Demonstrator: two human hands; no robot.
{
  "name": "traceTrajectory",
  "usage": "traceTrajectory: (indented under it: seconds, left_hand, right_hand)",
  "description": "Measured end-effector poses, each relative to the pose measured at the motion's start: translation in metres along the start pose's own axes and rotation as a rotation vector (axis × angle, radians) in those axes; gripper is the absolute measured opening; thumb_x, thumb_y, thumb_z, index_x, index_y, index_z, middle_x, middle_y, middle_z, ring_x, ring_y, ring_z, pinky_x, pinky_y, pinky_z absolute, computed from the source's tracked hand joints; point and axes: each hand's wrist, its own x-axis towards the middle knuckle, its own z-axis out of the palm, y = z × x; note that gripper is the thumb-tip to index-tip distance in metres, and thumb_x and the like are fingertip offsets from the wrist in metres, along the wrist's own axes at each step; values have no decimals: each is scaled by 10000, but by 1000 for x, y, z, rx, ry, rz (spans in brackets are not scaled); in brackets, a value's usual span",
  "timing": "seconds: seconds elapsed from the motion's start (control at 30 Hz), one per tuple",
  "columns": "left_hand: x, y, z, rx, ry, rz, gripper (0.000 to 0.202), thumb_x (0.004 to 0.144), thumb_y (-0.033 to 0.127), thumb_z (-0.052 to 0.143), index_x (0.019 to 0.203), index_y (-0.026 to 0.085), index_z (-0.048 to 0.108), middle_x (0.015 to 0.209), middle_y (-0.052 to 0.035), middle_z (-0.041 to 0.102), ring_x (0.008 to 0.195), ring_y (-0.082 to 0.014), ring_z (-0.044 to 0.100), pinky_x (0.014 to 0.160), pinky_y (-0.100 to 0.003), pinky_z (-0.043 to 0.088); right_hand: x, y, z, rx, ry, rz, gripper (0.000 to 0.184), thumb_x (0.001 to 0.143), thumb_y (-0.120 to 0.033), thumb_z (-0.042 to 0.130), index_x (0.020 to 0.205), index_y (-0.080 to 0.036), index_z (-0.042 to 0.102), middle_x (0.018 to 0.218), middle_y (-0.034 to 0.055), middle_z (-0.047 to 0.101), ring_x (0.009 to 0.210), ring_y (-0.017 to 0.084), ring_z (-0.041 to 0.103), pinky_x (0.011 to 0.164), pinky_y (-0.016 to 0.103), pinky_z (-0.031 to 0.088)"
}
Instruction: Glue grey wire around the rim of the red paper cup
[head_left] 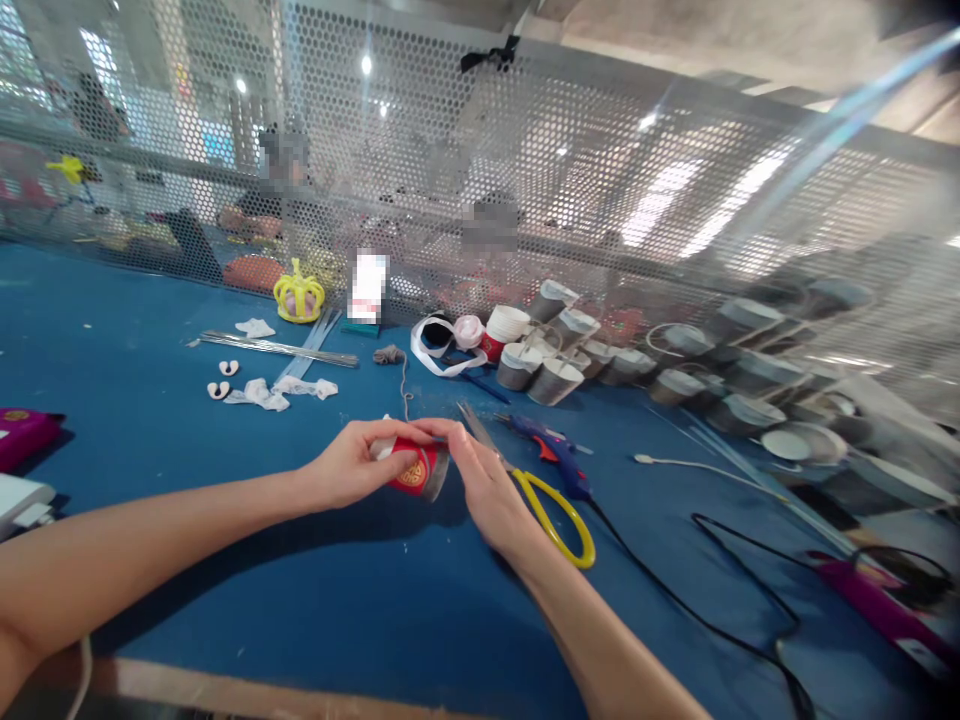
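Note:
My left hand [352,463] is closed around a small paper cup [416,470] lying tilted on its side just above the blue table. A red band with a gold emblem wraps the cup, and its right end is grey. The bent fingers of my right hand [487,490] reach over the top of the cup and press on it; their tips are partly hidden. Yellow-handled scissors [559,515] lie beside my right wrist. Beyond them rests a blue glue gun [555,452]. Grey yarn [405,385] trails from a small bundle behind the cup.
Several grey cups [555,380] with handles fill the back right. A white ribbon roll [427,350], a yellow crown-shaped piece [298,295], metal wires [281,348] and white scraps [262,393] lie farther back. A black cable [667,590] crosses the right side. Perforated metal panels [420,130] bound the table.

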Motion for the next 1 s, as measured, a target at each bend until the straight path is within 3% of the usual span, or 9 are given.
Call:
traceTrajectory:
  seconds: [0.2,0.33,0.4,0.5,0.53,0.63,0.77,0.93,1.0]
  left_hand:
    - [0,-2,-1,67,66,-64,216,779,226,515,916,121,645,887,-70,675,710,-130,604,621,-221,475]
    - [3,-9,-7,127,164,-53,222,795,288,516,901,128,630,845,-64,672,715,-140,602,606,-222,473]
    - [5,-11,-11,177,189,-43,235,806,306,502,895,127,627,802,-59,671,690,-140,599,600,-227,475]
    - [7,-9,-13,299,218,-30,236,818,293,474,876,130,634,784,-55,668,685,-141,595,592,-225,467]
    - [8,-8,-13,341,226,-21,232,819,283,467,869,133,637,778,-51,667,681,-139,593,589,-222,462]
    - [7,-5,-13,416,228,15,225,822,256,453,874,140,638,748,-36,664,650,-128,587,570,-210,451]
    - [5,-7,-11,444,199,58,224,827,251,447,896,145,631,738,-27,667,624,-119,583,562,-206,449]
    - [4,-10,-11,460,173,74,219,832,234,442,911,143,625,586,6,627,571,-118,571,599,-232,465]
    - [6,-10,-11,476,166,60,213,833,226,443,904,147,628,588,4,633,588,-125,582,637,-249,473]
  right_hand:
    - [9,7,-15,17,223,40,377,779,-533,474,859,-180,580,914,82,662,862,188,604,786,338,466]
    - [20,10,-64,-198,460,101,319,763,-487,481,787,-173,535,814,84,668,707,164,620,677,299,483]
    - [23,15,-94,-565,539,229,303,823,-421,363,807,-184,551,835,81,671,722,164,626,665,287,468]
    - [24,33,-127,-738,510,360,134,672,-254,536,550,-200,538,654,100,650,741,262,620,650,348,426]
    - [23,41,-133,-767,477,403,179,609,-198,566,449,-215,489,556,90,618,712,278,618,626,352,416]
    - [20,68,-138,-813,398,497,337,500,-126,596,302,-244,350,384,51,510,642,284,607,562,342,396]
    - [19,86,-133,-795,415,528,313,481,-153,613,326,-252,361,405,47,523,658,282,612,549,336,404]
    - [15,66,-130,-627,513,493,98,538,-215,617,561,-212,522,591,90,635,720,290,634,573,351,454]
    - [11,47,-122,-506,495,448,141,606,-286,597,700,-193,548,705,90,669,686,234,642,572,320,480]
